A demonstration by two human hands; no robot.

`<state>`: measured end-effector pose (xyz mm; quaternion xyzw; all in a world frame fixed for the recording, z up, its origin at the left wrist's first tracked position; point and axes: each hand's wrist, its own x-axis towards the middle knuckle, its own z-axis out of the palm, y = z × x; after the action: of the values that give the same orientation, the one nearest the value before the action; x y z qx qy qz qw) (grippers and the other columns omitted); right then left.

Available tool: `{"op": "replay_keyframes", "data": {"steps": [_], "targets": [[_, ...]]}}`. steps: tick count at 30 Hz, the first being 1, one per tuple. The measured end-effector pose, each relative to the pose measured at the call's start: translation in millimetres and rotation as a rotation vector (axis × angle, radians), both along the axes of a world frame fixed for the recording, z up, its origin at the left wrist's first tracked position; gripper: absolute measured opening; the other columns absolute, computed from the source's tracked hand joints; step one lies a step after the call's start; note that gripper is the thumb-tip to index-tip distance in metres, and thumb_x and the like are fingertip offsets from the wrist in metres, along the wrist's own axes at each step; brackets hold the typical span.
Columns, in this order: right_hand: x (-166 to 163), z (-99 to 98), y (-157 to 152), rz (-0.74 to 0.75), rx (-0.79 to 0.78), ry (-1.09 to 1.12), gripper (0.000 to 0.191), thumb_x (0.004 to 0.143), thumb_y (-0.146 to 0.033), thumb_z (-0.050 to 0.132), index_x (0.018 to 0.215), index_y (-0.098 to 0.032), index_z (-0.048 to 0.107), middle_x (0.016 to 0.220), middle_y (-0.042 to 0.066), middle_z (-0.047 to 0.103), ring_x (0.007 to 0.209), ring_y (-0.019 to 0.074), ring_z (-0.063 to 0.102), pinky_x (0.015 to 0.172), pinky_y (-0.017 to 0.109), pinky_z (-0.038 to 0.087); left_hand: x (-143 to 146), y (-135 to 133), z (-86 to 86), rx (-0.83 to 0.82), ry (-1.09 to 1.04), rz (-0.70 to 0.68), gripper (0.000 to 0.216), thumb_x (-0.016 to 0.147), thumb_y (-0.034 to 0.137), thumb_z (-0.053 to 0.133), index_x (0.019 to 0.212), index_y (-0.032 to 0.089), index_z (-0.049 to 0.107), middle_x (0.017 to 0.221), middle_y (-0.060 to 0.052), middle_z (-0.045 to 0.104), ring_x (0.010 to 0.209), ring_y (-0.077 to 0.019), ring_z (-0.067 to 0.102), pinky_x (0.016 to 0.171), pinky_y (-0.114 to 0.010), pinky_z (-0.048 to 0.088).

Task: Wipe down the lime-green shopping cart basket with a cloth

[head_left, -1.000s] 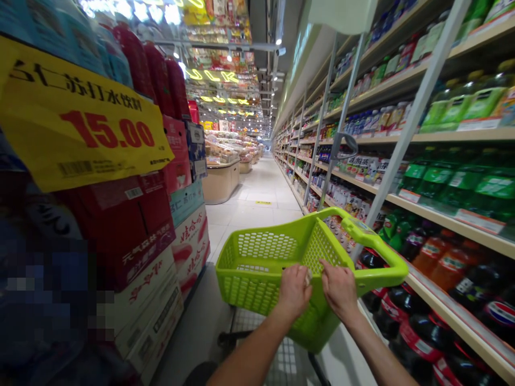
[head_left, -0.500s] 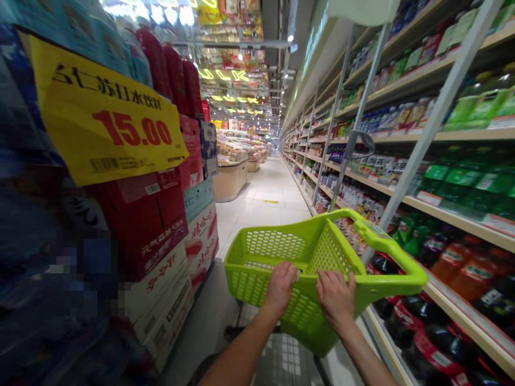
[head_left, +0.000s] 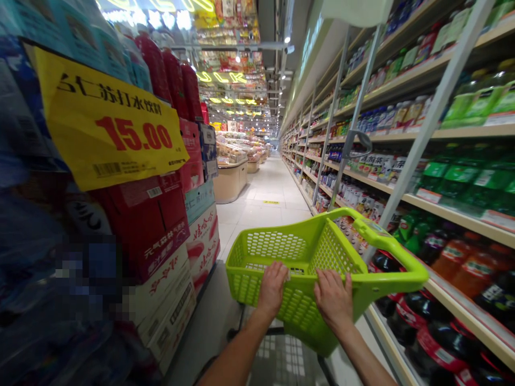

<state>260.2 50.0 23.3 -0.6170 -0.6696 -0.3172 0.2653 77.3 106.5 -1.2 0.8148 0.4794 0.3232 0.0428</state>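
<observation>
A lime-green shopping cart with perforated plastic walls stands sideways in front of me, its handle toward the right. My left hand is closed over the near rim of its basket, left of the middle. Farther right on that same rim, my right hand is hooked over the edge with its fingertips inside. No goods show in the part of the basket I can see. Below it, the cart's dark frame and a wheel are partly hidden by my forearms.
On the left, stacked drink cartons rise close by, with a yellow price sign on them. Shelves of bottled drinks line the right side. A pale tiled aisle runs ahead past wooden display bins.
My left hand has slid slightly left along the cart's rim. The right hand has shifted only a little left, and the cart's place in view is nearly the same.
</observation>
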Motion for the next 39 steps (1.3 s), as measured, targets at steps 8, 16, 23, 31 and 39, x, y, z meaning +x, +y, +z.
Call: {"op": "replay_keyframes", "data": {"steps": [8,16,23,31,39], "targets": [[2,0.6,-3,-0.018,-0.04,0.012,0.031,0.079,-0.022,0.043,0.107,-0.016,0.056,0.099,0.009,0.063,0.1,0.0268,0.049,0.099,0.053,0.015,-74,15,-3.2,-0.002,-0.067,0.304,0.049,0.072,0.001,0.031,0.115,0.012,0.053,0.126,-0.01,0.049,0.121,-0.0228,0.039,0.104,-0.04,0.029],[-5,8.4,-7,-0.061,-0.108,0.052,0.033,0.08,-0.02,0.043,0.11,-0.015,0.055,0.101,0.007,0.063,0.103,0.0238,0.048,0.102,0.049,0.013,-9,10,-17.4,0.155,0.0,0.022,0.05,0.072,0.001,0.036,0.115,0.021,0.053,0.126,-0.007,0.05,0.122,-0.0217,0.038,0.101,-0.046,0.032],[-10,12.7,-10,-0.089,-0.116,0.086,0.032,0.078,-0.018,0.045,0.107,-0.014,0.058,0.1,0.007,0.064,0.102,0.024,0.048,0.102,0.049,0.014,-83,20,-13.1,0.09,0.021,0.349,0.049,0.073,0.0,0.036,0.114,0.02,0.054,0.128,-0.01,0.049,0.122,-0.0251,0.038,0.1,-0.053,0.028],[-8,13.6,-11,-0.077,-0.096,0.076,0.033,0.077,-0.017,0.045,0.107,-0.015,0.058,0.099,0.006,0.064,0.102,0.0235,0.048,0.101,0.048,0.016,-32,9,-12.2,0.114,0.064,0.032,0.054,0.071,-0.001,0.038,0.118,0.022,0.05,0.13,-0.007,0.047,0.125,-0.0214,0.035,0.102,-0.048,0.027],[-7,9.8,-8,-0.061,-0.073,0.082,0.034,0.076,-0.018,0.045,0.107,-0.014,0.057,0.101,0.007,0.064,0.103,0.0233,0.048,0.102,0.048,0.014,-62,15,-4.0,0.073,-0.037,0.249,0.049,0.07,-0.002,0.036,0.112,0.017,0.055,0.123,-0.01,0.053,0.119,-0.0235,0.042,0.098,-0.047,0.034]]}}
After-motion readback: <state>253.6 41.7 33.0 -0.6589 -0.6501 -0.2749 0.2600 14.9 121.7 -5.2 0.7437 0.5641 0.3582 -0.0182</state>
